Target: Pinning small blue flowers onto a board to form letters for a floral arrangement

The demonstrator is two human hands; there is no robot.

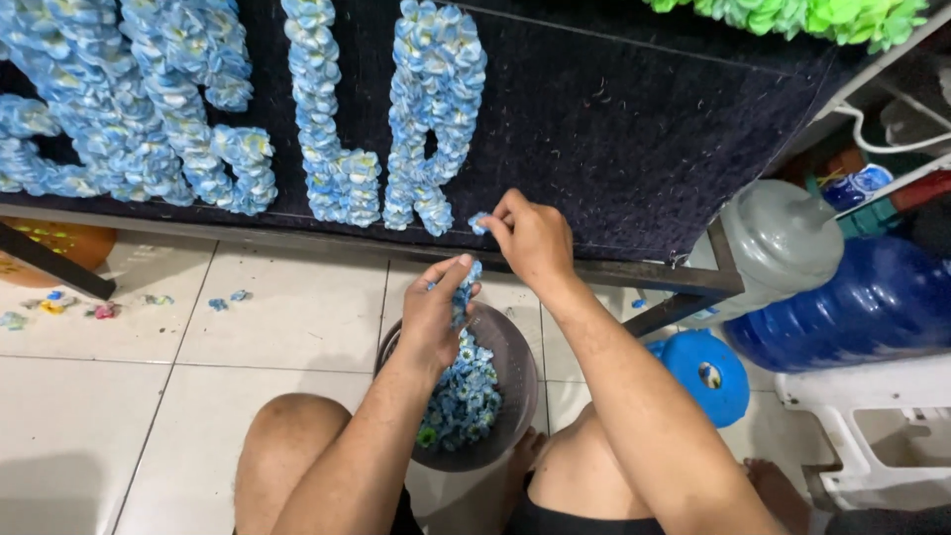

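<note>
From my seat at the feed, I see my right hand (532, 238) raised to the dark board (614, 129), its fingertips pinched on a single small blue flower (478, 223) that sits right at the board's lower edge, just beside the bottom of the rightmost flower letter (434, 109). My left hand (436, 312) hovers over the brown bowl (515, 357), fingers closed around a short bunch of blue flowers (466, 287) that sticks up between thumb and fingers. The bowl rests on the white tiled floor (287, 327) between my bare knees, and a heap of loose blue and white flowers (464, 396) fills its middle. The board carries several letters built from the same pale blue flowers, running off the left edge of the view. A few stray flowers (99, 309) lie scattered on the tiles at the left. To the right stand a large blue water jug (852, 307) on its side, a grey jug (783, 238) near it, and a blue round lid (705, 374) on the floor. Green flowers (792, 15) show along the top right
</note>
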